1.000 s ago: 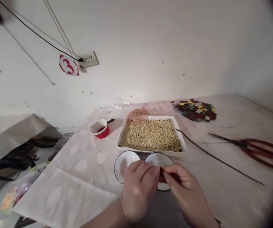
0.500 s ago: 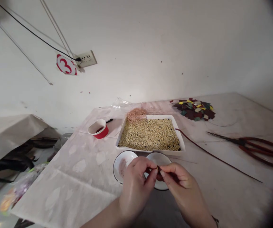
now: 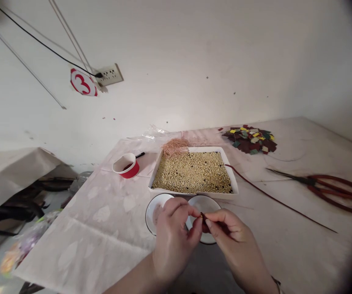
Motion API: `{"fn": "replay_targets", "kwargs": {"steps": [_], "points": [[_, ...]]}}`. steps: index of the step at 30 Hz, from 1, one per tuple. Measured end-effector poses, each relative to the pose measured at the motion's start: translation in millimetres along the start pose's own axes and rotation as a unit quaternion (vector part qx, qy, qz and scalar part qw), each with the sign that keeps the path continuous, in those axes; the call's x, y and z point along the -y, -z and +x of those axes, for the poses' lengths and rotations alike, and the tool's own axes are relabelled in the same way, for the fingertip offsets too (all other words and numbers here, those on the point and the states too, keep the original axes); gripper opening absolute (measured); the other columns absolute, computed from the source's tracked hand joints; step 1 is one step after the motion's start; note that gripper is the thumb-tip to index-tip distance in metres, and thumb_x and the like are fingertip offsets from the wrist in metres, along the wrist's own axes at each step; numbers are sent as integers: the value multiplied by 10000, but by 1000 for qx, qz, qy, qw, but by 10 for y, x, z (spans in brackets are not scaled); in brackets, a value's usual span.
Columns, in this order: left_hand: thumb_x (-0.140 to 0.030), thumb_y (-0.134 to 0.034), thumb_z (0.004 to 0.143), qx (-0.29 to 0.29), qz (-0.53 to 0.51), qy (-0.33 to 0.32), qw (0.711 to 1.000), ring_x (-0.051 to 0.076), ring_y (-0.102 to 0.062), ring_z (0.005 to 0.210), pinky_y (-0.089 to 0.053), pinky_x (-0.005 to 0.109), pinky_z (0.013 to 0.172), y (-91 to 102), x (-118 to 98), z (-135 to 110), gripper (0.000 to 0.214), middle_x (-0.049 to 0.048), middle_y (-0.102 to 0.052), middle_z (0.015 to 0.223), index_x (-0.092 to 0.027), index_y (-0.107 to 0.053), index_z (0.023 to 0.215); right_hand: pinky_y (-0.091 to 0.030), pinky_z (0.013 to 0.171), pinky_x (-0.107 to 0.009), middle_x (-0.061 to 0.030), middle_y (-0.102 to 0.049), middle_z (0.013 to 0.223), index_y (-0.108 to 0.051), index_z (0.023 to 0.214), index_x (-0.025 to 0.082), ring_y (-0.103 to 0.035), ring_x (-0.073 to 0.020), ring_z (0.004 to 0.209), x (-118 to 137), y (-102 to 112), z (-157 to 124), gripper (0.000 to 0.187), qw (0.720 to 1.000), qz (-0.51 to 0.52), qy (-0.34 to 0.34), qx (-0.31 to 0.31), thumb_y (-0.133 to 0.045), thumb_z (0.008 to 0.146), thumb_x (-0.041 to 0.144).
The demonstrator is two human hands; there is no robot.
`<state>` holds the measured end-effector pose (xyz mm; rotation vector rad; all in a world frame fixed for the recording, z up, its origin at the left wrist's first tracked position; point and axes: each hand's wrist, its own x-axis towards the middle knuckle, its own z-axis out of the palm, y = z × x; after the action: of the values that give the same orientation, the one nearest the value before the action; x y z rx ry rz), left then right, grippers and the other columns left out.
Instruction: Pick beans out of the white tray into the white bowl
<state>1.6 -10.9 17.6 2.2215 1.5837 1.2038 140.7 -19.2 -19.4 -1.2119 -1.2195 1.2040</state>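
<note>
Over the right white bowl (image 3: 204, 201), my left hand (image 3: 176, 232) and my right hand (image 3: 237, 241) meet with thumbs and forefingers pinched. A small dark brown piece (image 3: 204, 218) sits between the fingertips of both hands; its exact kind is too small to tell. Partly behind my left hand stands another white bowl (image 3: 153, 206) with a dark rim and some pinkish bits inside. Just beyond the bowls lies a white tray (image 3: 176, 192) filled with pale round beads (image 3: 194, 171), a few dark ones among them.
A red-and-white paper cup (image 3: 129, 168) and a black marker (image 3: 140, 155) are at left. Coppery thread (image 3: 175, 147) lies on the tray's back corner. Rightward are a dark red cord (image 3: 273, 192), large scissors (image 3: 313, 182) and a pile of coloured scraps (image 3: 252, 141).
Both hands stay close together over the bowl. The fingers of my left hand have shifted slightly around the small dark piece. The whole view has tilted a little.
</note>
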Motion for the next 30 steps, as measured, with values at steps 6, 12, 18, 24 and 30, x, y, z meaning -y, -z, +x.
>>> {"fn": "replay_targets", "kwargs": {"steps": [6, 12, 18, 24, 30], "points": [[-95, -634, 721, -4, 33, -34, 999, 214, -592, 757, -478, 363, 693, 0, -18, -24, 100, 51, -632, 799, -193, -627, 741, -513, 662, -299, -23, -702, 765, -680, 798, 222, -642, -191, 734, 14, -3, -5, 149, 1000, -4, -2, -4, -571, 809, 323], [-105, -617, 741, -2, 59, -57, 997, 220, -588, 760, -465, 363, 677, -3, -15, -43, 84, 60, -646, 812, -188, -623, 749, -495, 642, -297, -16, -684, 757, -679, 789, 224, -613, -186, 718, -7, -9, -1, 143, 1000, -11, -1, -10, -567, 804, 311], [-55, -629, 697, -5, 40, -71, 997, 205, -571, 750, -454, 370, 696, -16, -24, -68, 136, 45, -634, 795, -182, -596, 729, -494, 667, -312, -24, -693, 783, -674, 800, 221, -617, -197, 747, -18, 4, 0, 147, 1000, -15, -7, -10, -563, 808, 316], [-78, -629, 729, 0, 42, -68, 997, 212, -572, 765, -459, 378, 703, -21, -6, -55, 109, 50, -642, 811, -185, -613, 747, -493, 673, -318, -20, -683, 762, -665, 797, 219, -612, -195, 742, -12, 16, -9, 147, 1000, -17, -13, -10, -558, 810, 319], [-89, -626, 742, -1, 60, -69, 996, 213, -573, 745, -467, 379, 694, -26, -22, -45, 97, 49, -653, 793, -185, -632, 750, -493, 679, -325, -23, -682, 767, -659, 799, 211, -610, -197, 743, -4, 5, 7, 147, 1000, -16, -17, -9, -555, 811, 315]]}}
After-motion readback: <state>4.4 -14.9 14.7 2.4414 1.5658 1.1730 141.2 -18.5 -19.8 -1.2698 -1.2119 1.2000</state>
